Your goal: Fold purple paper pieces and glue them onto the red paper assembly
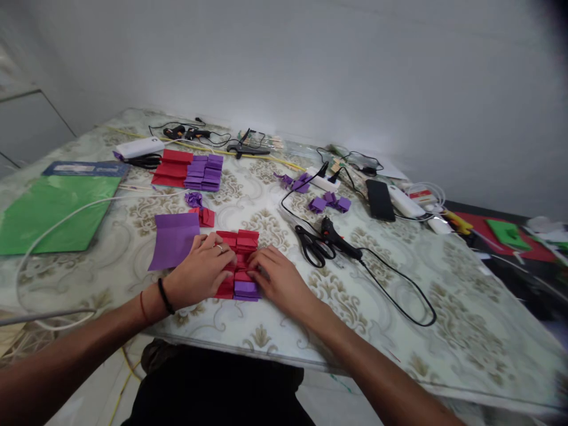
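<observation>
A row of folded red paper pieces (239,242) with a purple one at its near end (246,289) lies on the patterned table (266,331) in front of me. My left hand (202,272) lies on the row's left side, fingers bent and pressing down on the red folds. From the right, my right hand (277,278) presses its fingertips on the same row. Neither hand lifts anything. A flat purple sheet (174,238) lies just left of my left hand.
Black scissors (313,245) and a black glue gun (339,239) with its cord lie right of my hands. Stacks of red and purple folded paper (189,168), a green sheet (48,210), a phone (380,199), a power strip (322,179) and cables sit farther back.
</observation>
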The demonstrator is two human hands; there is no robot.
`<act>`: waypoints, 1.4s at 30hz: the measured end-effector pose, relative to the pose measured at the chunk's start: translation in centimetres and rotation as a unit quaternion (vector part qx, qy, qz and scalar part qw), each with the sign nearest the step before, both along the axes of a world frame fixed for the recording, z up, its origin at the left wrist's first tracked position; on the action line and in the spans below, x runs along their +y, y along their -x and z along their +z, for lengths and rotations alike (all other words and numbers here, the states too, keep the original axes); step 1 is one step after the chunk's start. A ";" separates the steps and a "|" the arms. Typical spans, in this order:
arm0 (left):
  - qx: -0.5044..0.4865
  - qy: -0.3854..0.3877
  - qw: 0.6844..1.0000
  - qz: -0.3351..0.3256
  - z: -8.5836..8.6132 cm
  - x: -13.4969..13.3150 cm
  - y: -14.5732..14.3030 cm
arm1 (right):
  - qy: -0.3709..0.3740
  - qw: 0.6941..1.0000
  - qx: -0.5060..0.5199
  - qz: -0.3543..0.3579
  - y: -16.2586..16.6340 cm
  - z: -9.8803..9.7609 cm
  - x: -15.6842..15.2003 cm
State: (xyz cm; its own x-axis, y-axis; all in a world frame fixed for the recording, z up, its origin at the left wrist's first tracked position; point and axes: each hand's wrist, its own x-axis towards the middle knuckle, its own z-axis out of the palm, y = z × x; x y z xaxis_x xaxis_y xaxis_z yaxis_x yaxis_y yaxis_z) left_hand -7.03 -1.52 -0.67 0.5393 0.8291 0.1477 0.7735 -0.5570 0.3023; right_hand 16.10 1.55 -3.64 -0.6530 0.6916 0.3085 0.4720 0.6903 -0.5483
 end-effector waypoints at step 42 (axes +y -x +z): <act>-0.344 0.189 0.920 -0.008 -2.0 0.8 1.1 | 0.145 0.982 0.122 0.013 -0.2 0.1 0.0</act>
